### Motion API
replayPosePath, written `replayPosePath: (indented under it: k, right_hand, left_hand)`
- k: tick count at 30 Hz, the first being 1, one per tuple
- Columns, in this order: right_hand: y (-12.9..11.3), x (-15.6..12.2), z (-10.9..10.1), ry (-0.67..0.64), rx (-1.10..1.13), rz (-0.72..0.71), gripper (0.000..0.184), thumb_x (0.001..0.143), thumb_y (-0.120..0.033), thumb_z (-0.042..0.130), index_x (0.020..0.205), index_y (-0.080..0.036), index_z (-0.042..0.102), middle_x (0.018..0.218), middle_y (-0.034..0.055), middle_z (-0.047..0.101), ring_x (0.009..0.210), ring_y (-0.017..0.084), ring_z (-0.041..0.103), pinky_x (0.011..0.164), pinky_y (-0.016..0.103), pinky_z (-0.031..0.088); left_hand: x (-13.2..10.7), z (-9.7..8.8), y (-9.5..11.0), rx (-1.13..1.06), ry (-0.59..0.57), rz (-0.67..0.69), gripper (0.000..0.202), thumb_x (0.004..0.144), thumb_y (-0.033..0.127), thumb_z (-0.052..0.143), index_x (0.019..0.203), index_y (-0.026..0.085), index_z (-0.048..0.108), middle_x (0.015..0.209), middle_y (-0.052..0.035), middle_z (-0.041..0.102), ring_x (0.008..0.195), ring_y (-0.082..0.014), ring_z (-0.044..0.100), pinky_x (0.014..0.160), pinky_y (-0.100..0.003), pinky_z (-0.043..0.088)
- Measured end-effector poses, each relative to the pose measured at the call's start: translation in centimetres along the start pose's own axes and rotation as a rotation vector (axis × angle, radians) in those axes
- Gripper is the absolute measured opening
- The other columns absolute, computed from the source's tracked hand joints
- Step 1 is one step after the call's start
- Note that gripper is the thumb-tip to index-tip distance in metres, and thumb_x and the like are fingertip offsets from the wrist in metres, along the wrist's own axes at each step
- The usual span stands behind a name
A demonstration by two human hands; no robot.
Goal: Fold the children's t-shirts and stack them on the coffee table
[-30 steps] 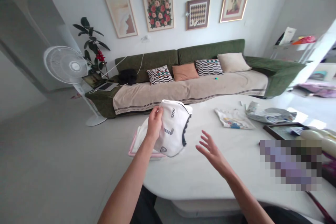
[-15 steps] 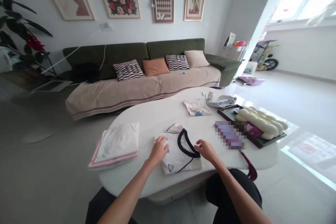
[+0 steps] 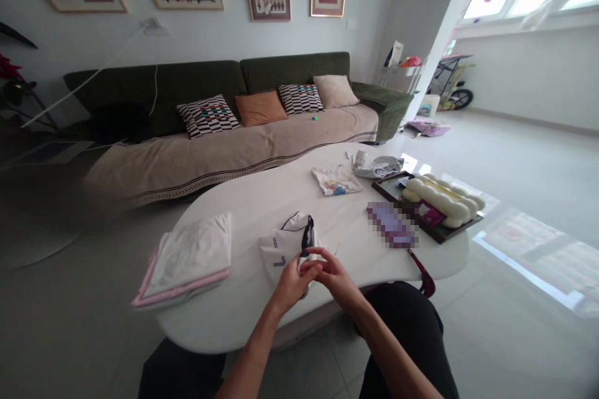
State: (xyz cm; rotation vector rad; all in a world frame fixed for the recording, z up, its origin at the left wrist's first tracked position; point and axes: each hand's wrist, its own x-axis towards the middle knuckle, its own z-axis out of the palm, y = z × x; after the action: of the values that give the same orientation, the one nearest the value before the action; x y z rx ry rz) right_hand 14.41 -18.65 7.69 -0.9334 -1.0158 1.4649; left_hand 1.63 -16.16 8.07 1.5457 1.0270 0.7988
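Note:
A white T-shirt with a dark collar (image 3: pixel 285 248) lies bunched on the white oval table (image 3: pixel 262 199) near its front edge. My left hand (image 3: pixel 292 283) and my right hand (image 3: pixel 334 274) meet over its near edge. Both have their fingers closed on the cloth, lifting the near part. To the left lies a folded white and pink garment (image 3: pixel 187 262), untouched.
A small printed cloth (image 3: pixel 336 179), a crumpled plastic bag (image 3: pixel 377 167) and a dark tray with a cream ribbed cushion (image 3: pixel 442 199) sit on the table's right. A green sofa with cushions (image 3: pixel 224 118) stands behind. Open tiled floor lies at the right.
The T-shirt went from my raised left hand down flat onto the table. Both hands now grip its near edge and fold it up. The camera swung right.

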Motion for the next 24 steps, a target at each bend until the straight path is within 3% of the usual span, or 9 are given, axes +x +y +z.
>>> replayPosePath:
  k: [2, 4, 7, 9, 11, 13, 17, 21, 24]
  right_hand:
    - [-1.7, 0.5, 0.3, -0.093, -0.091, -0.012, 0.034, 0.072, -0.027, 0.059, 0.104, -0.020, 0.052, 0.085, 0.0041, 0.066, 0.081, 0.018, 0.062, 0.076, 0.033, 0.048]
    - [-3.1, 1.7, -0.2, 0.003, -0.306, -0.083, 0.030, 0.076, -0.024, 0.050, 0.105, -0.020, 0.053, 0.088, 0.0055, 0.065, 0.076, 0.017, 0.062, 0.071, 0.033, 0.048]
    - [-4.3, 4.2, -1.5, 0.174, -0.750, -0.271, 0.046, 0.069, -0.014, 0.050, 0.115, -0.023, 0.051, 0.111, 0.0084, 0.057, 0.091, 0.019, 0.058, 0.079, 0.035, 0.046]
    - [-4.6, 5.8, -2.1, 0.069, -1.012, -0.343, 0.053, 0.061, -0.008, 0.055, 0.112, -0.023, 0.055, 0.122, 0.0087, 0.051, 0.109, 0.022, 0.049, 0.091, 0.036, 0.039]
    - [-4.5, 7.0, -2.1, -0.052, -1.157, -0.352, 0.039, 0.059, -0.006, 0.058, 0.096, -0.021, 0.063, 0.114, 0.0080, 0.057, 0.112, 0.022, 0.048, 0.093, 0.033, 0.036]
    - [-4.4, 7.8, -1.8, -0.043, -1.203, -0.336, 0.021, 0.064, -0.009, 0.057, 0.080, -0.019, 0.065, 0.095, 0.0068, 0.064, 0.098, 0.021, 0.055, 0.085, 0.030, 0.040]
    - [-6.2, 9.1, -1.8, 0.129, -1.181, -0.337, 0.013, 0.072, -0.016, 0.053, 0.081, -0.018, 0.062, 0.077, 0.0038, 0.065, 0.072, 0.016, 0.058, 0.067, 0.025, 0.043]
    - [-11.9, 11.2, -2.4, 0.295, -1.163, -0.397, 0.019, 0.073, -0.018, 0.050, 0.088, -0.014, 0.060, 0.075, 0.0035, 0.064, 0.067, 0.015, 0.055, 0.062, 0.024, 0.040]
    - [-17.4, 12.5, -2.0, 0.401, -1.149, -0.508, 0.022, 0.074, -0.024, 0.049, 0.089, -0.012, 0.061, 0.072, 0.0029, 0.063, 0.065, 0.014, 0.054, 0.060, 0.024, 0.038]
  left_hand:
    - [-0.5, -1.2, 0.6, -0.100, 0.064, -0.024, 0.044, 0.074, 0.041, 0.059, 0.110, 0.014, 0.056, 0.098, -0.0096, 0.064, 0.091, -0.0216, 0.058, 0.080, -0.029, 0.044]
    - [-0.6, -2.7, 1.5, -0.085, 0.063, -0.031, 0.034, 0.073, 0.036, 0.060, 0.100, 0.015, 0.061, 0.087, -0.0066, 0.065, 0.083, -0.0197, 0.058, 0.073, -0.026, 0.044]
    - [-0.6, -5.3, 3.7, 0.050, 0.023, 0.019, 0.021, 0.070, 0.030, 0.060, 0.086, 0.016, 0.066, 0.073, -0.0016, 0.062, 0.071, -0.0162, 0.056, 0.065, -0.023, 0.043]
    - [-0.4, -6.8, 5.5, 0.113, -0.022, 0.044, 0.018, 0.069, 0.028, 0.059, 0.082, 0.017, 0.066, 0.071, -0.0003, 0.062, 0.067, -0.0153, 0.054, 0.062, -0.023, 0.042]
    - [0.0, -8.1, 7.3, 0.121, -0.078, 0.060, 0.017, 0.069, 0.026, 0.057, 0.080, 0.017, 0.067, 0.072, -0.0002, 0.062, 0.069, -0.0158, 0.054, 0.064, -0.023, 0.042]
    - [0.8, -9.1, 8.6, 0.093, -0.020, 0.058, 0.016, 0.068, 0.024, 0.054, 0.078, 0.017, 0.066, 0.075, -0.0004, 0.063, 0.075, -0.0164, 0.054, 0.068, -0.023, 0.041]
    - [2.7, -11.2, 10.2, -0.026, 0.309, 0.004, 0.018, 0.067, 0.029, 0.053, 0.077, 0.017, 0.063, 0.076, -0.0008, 0.061, 0.074, -0.0154, 0.054, 0.063, -0.021, 0.040]
    - [4.8, -13.9, 12.4, -0.003, 0.291, 0.076, 0.018, 0.061, 0.027, 0.055, 0.073, 0.015, 0.059, 0.063, 0.0021, 0.056, 0.059, -0.0119, 0.049, 0.054, -0.020, 0.037]
    - [6.2, -16.0, 14.8, 0.182, 0.375, 0.204, 0.024, 0.055, 0.017, 0.053, 0.078, 0.014, 0.059, 0.065, 0.0028, 0.056, 0.059, -0.0117, 0.049, 0.056, -0.020, 0.038]
